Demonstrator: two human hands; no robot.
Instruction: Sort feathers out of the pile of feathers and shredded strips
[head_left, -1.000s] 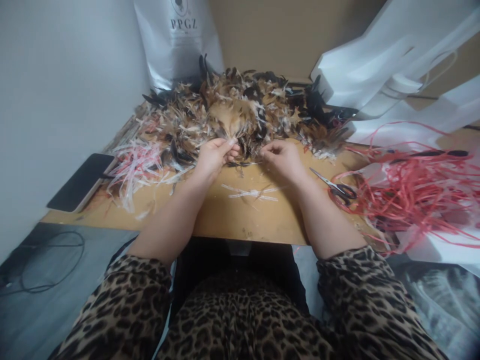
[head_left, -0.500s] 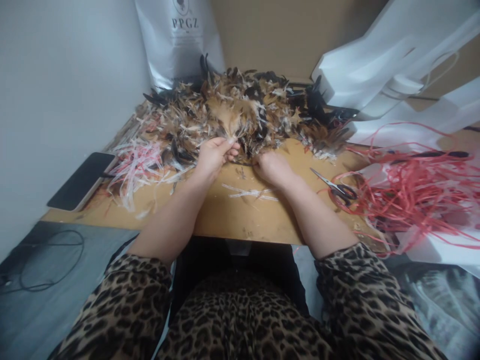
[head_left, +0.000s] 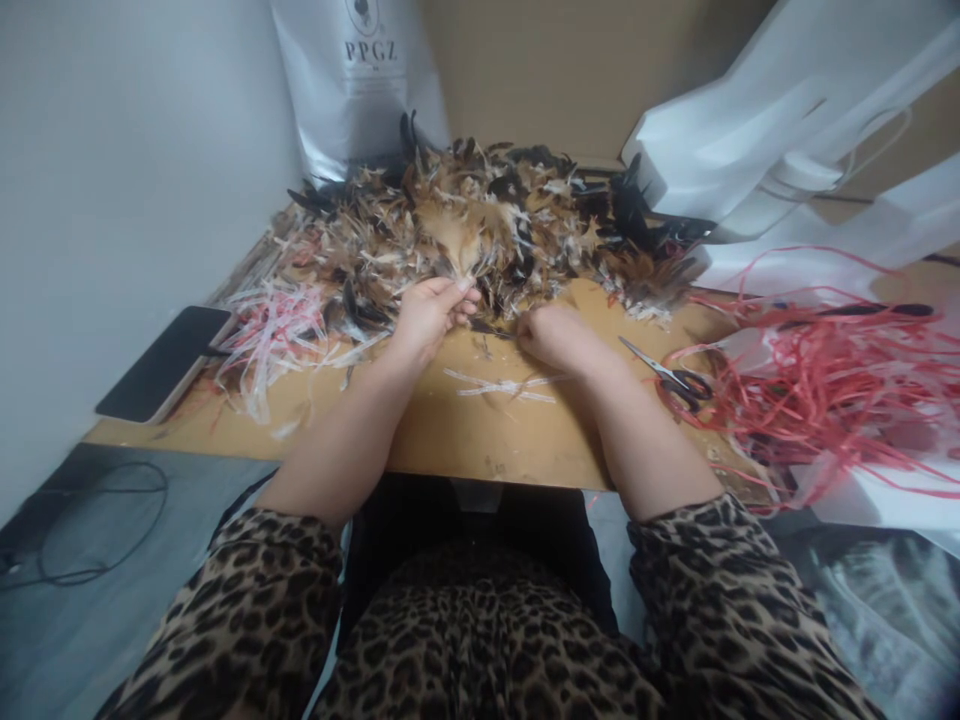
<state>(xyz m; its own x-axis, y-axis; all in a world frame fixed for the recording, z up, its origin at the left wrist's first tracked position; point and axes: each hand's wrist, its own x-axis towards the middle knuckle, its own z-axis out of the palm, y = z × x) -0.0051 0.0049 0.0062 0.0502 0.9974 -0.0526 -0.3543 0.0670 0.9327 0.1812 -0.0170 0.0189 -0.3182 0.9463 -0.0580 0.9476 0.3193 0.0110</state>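
A big heap of brown, black and cream feathers (head_left: 525, 215) covers the back of the wooden table (head_left: 450, 430). My left hand (head_left: 427, 315) is closed around the stems of a tan feather bunch (head_left: 454, 235) that fans upward from the fingers. My right hand (head_left: 551, 335) is curled at the heap's front edge, fingers pinched on a dark feather (head_left: 491, 328) lying between the two hands. A few pale strips (head_left: 502, 385) lie on the table just below both hands.
Scissors (head_left: 671, 375) lie right of my right hand, beside a tangle of red cord (head_left: 825, 390). Pink and white strips (head_left: 274, 335) and a black phone (head_left: 165, 362) are at the left. A white PPGZ bag (head_left: 360, 80) and white bags (head_left: 787, 120) stand behind.
My right hand has shifted left and slightly toward me, closing in on the dark feather beside the left hand. The left hand keeps its hold on the bunch.
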